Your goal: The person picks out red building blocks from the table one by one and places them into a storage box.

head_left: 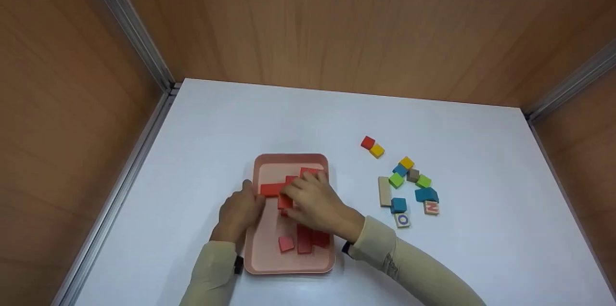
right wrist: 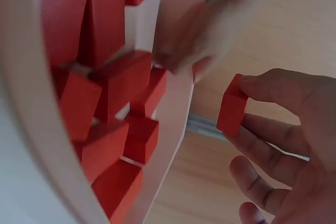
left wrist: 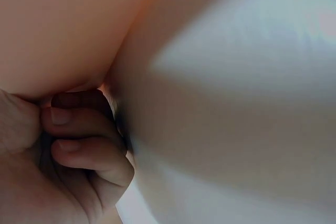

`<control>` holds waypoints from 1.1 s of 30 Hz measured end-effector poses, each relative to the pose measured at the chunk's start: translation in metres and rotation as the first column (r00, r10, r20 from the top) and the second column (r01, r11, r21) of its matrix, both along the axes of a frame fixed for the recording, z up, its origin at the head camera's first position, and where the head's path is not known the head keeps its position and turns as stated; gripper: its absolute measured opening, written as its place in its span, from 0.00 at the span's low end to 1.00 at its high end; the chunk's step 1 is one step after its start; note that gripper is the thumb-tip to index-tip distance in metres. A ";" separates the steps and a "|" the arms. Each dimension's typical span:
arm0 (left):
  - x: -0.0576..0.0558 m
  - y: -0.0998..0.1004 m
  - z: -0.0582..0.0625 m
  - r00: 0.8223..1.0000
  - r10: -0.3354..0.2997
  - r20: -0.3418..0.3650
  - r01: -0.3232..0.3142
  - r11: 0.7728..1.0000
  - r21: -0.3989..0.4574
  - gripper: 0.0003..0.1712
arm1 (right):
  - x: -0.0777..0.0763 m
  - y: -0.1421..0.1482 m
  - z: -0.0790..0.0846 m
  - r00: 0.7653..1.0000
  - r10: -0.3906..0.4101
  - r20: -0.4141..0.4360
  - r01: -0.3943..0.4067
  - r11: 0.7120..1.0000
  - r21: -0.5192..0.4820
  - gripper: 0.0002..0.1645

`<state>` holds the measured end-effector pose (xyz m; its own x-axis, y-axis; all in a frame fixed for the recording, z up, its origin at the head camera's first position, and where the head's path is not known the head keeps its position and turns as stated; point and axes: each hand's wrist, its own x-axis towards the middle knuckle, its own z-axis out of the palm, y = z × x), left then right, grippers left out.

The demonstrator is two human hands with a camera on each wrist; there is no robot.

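A pink tray (head_left: 269, 262) lies on the table with several red blocks (head_left: 304, 238) in it. At its left side my left hand (head_left: 239, 210) grips the wall. The left wrist view shows that hand's curled fingers (left wrist: 89, 150) against the tray (left wrist: 63, 30). Over the tray, my right hand (head_left: 315, 202) pinches a small red block (right wrist: 231, 111) between thumb and fingers, apart from the others in the right wrist view. A pinkish cube (head_left: 286, 243) sits near the tray's front. The right hand hides some of the blocks in the head view.
Right of the tray lie loose blocks: a red cube (head_left: 368, 142), a yellow cube (head_left: 377, 151), a plain wooden strip (head_left: 384, 191), blue blocks (head_left: 398, 205), green cubes (head_left: 423, 181) and letter blocks (head_left: 402, 220). Wooden walls (head_left: 337, 22) enclose the white table (head_left: 216, 118).
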<state>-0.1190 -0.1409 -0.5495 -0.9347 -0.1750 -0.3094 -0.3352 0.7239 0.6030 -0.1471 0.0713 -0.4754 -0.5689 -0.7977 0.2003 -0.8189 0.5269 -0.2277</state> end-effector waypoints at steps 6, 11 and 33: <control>0.000 0.001 0.000 1.000 -0.011 -0.010 0.011 1.000 -0.010 0.14 | 0.008 -0.015 -0.011 0.998 0.069 0.008 -0.069 0.995 0.065 0.22; 0.000 0.001 -0.001 1.000 -0.005 0.009 0.005 1.000 0.003 0.13 | 0.009 -0.023 -0.019 0.995 0.080 0.057 -0.088 0.985 0.147 0.20; -0.001 0.002 0.002 0.998 -0.002 0.055 0.003 1.000 -0.017 0.13 | 0.011 -0.038 -0.032 0.985 0.135 0.104 -0.163 0.923 0.348 0.12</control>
<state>-0.1204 -0.1392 -0.5474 -0.9168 -0.1784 -0.3572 -0.3656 0.7349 0.5712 -0.1363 0.0337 -0.5076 -0.4405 -0.8851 -0.1503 -0.8815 0.4581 -0.1140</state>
